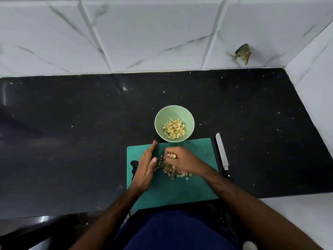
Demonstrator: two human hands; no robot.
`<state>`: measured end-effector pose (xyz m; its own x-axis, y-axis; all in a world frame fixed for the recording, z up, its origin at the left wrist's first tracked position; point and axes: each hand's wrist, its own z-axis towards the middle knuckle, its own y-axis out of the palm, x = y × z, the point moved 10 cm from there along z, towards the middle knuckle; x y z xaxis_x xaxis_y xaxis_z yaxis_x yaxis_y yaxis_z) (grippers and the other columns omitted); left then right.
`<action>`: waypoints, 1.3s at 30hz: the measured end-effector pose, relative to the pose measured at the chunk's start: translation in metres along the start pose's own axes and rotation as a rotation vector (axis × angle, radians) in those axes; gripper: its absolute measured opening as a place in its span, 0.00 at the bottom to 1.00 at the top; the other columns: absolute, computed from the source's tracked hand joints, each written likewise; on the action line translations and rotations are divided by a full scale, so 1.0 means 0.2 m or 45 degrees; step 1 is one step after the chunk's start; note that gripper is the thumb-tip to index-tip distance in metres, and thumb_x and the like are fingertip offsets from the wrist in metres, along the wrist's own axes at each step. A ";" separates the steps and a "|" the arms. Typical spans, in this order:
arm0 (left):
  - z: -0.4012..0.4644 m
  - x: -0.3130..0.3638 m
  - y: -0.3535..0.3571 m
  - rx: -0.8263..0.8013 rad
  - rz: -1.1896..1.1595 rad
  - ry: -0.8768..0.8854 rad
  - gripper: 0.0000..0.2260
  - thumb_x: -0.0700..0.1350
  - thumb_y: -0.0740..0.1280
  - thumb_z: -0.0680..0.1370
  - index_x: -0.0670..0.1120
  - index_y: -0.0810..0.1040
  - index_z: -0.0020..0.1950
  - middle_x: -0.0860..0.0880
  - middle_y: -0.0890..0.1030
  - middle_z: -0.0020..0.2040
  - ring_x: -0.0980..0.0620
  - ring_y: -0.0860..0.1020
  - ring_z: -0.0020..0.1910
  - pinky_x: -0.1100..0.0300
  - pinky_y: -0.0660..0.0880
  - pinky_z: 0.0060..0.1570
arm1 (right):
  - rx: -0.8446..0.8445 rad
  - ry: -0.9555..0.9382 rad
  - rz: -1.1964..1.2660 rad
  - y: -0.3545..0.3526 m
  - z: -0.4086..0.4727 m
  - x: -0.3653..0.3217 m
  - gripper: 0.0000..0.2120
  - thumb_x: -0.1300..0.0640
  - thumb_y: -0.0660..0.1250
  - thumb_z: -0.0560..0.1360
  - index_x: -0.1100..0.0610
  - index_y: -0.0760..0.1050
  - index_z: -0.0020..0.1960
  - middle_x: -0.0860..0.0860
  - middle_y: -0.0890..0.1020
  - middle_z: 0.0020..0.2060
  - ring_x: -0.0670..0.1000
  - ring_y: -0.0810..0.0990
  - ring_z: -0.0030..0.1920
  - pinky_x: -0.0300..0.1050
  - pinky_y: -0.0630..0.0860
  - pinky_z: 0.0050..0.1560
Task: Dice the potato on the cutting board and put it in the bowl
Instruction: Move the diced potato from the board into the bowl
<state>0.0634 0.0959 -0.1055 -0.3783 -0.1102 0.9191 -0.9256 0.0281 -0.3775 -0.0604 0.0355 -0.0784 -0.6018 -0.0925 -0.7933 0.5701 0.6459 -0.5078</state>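
On the near half of the cutting board (pixel 171 188): pile of potato dice (pixel 173 171). Left hand (pixel 146 166) beside pile, fingers straight, edge-on to board. Right hand (pixel 180 156) over pile, fingers curled round a clutch of dice. Knife (pixel 222 152) just right of board. Bowl (pixel 174 123) touching board's far edge, part-filled with dice

Head view, steeply downward, close above the counter (pixel 252 123)
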 end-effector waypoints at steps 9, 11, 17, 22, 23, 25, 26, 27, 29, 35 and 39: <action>0.03 -0.04 0.03 -0.182 0.308 0.070 0.28 0.64 0.49 0.83 0.57 0.54 0.82 0.55 0.58 0.81 0.56 0.53 0.80 0.46 0.53 0.79 | -0.450 0.416 0.772 -0.14 -0.04 -0.10 0.10 0.55 0.62 0.81 0.55 0.74 0.42 0.53 0.77 0.34 0.47 0.67 0.25 0.34 0.58 0.22; 0.02 -0.01 0.03 -0.209 0.385 0.122 0.28 0.63 0.50 0.83 0.55 0.56 0.82 0.57 0.56 0.81 0.61 0.49 0.80 0.51 0.49 0.80 | -0.345 0.420 0.760 -0.27 0.04 -0.16 0.11 0.55 0.62 0.80 0.56 0.74 0.41 0.53 0.77 0.32 0.47 0.67 0.25 0.34 0.58 0.22; 0.00 0.04 0.04 -0.250 0.783 0.312 0.31 0.64 0.51 0.84 0.49 0.56 0.82 0.53 0.60 0.81 0.58 0.48 0.81 0.50 0.46 0.80 | -0.073 0.323 -0.248 -0.47 0.38 -0.18 0.14 0.47 0.68 0.79 0.57 0.80 0.56 0.51 0.80 0.47 0.54 0.81 0.46 0.45 0.76 0.41; -0.03 0.00 0.04 -0.412 0.938 0.340 0.37 0.69 0.52 0.81 0.51 0.48 0.83 0.54 0.50 0.83 0.56 0.42 0.81 0.47 0.42 0.80 | -0.067 0.257 -0.433 -0.53 0.41 -0.19 0.14 0.53 0.62 0.82 0.57 0.81 0.61 0.54 0.83 0.58 0.54 0.81 0.56 0.49 0.77 0.57; -0.03 -0.01 0.04 -0.439 0.963 0.335 0.39 0.71 0.54 0.80 0.52 0.46 0.83 0.54 0.48 0.83 0.56 0.41 0.81 0.46 0.42 0.80 | -0.020 0.213 -0.394 -0.56 0.40 -0.20 0.13 0.58 0.60 0.82 0.57 0.81 0.61 0.54 0.84 0.58 0.53 0.82 0.57 0.50 0.78 0.59; -0.04 -0.04 0.04 -0.477 1.022 0.324 0.46 0.75 0.56 0.76 0.51 0.43 0.83 0.54 0.46 0.83 0.55 0.40 0.81 0.46 0.41 0.80 | 0.077 0.114 -0.285 -0.59 0.36 -0.22 0.14 0.67 0.60 0.80 0.59 0.82 0.59 0.53 0.85 0.53 0.49 0.84 0.55 0.49 0.80 0.59; -0.05 -0.04 0.04 -0.483 1.058 0.327 0.48 0.76 0.57 0.74 0.50 0.42 0.83 0.53 0.45 0.83 0.55 0.40 0.81 0.46 0.40 0.80 | 0.121 0.066 -0.236 -0.61 0.34 -0.23 0.14 0.69 0.62 0.78 0.60 0.82 0.57 0.52 0.86 0.51 0.47 0.84 0.52 0.47 0.81 0.58; -0.04 -0.04 0.05 -0.482 1.090 0.336 0.50 0.77 0.57 0.73 0.50 0.41 0.83 0.53 0.44 0.83 0.54 0.40 0.81 0.46 0.40 0.79 | 0.154 0.022 -0.186 -0.62 0.32 -0.23 0.12 0.70 0.65 0.77 0.60 0.82 0.56 0.51 0.86 0.49 0.44 0.84 0.50 0.45 0.81 0.56; -0.04 -0.06 0.04 -0.472 1.128 0.348 0.50 0.76 0.57 0.74 0.49 0.42 0.83 0.51 0.44 0.83 0.53 0.40 0.81 0.45 0.40 0.79 | 0.197 -0.037 0.056 -0.64 0.24 -0.24 0.11 0.68 0.71 0.76 0.61 0.82 0.57 0.52 0.86 0.49 0.43 0.83 0.48 0.41 0.81 0.54; 0.00 -0.04 -0.08 -0.335 1.095 0.371 0.39 0.66 0.65 0.74 0.51 0.61 0.80 0.50 0.63 0.78 0.50 0.60 0.75 0.44 0.61 0.72 | 0.099 0.031 0.926 -0.46 -0.20 -0.08 0.09 0.71 0.61 0.80 0.68 0.78 0.57 0.60 0.84 0.50 0.54 0.83 0.50 0.44 0.81 0.53; 0.03 0.00 -0.06 -0.344 1.107 0.386 0.39 0.63 0.72 0.71 0.51 0.66 0.78 0.51 0.69 0.70 0.50 0.67 0.66 0.46 0.68 0.63 | 0.204 0.267 1.469 -0.15 -0.31 0.21 0.24 0.81 0.48 0.70 0.67 0.76 0.55 0.61 0.84 0.50 0.59 0.82 0.55 0.49 0.81 0.59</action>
<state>0.0751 0.0903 -0.1017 -0.8872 0.3179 0.3344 -0.2775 0.2113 -0.9372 -0.1377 0.0589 -0.0751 0.2430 0.6184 -0.7473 0.8910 0.1622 0.4240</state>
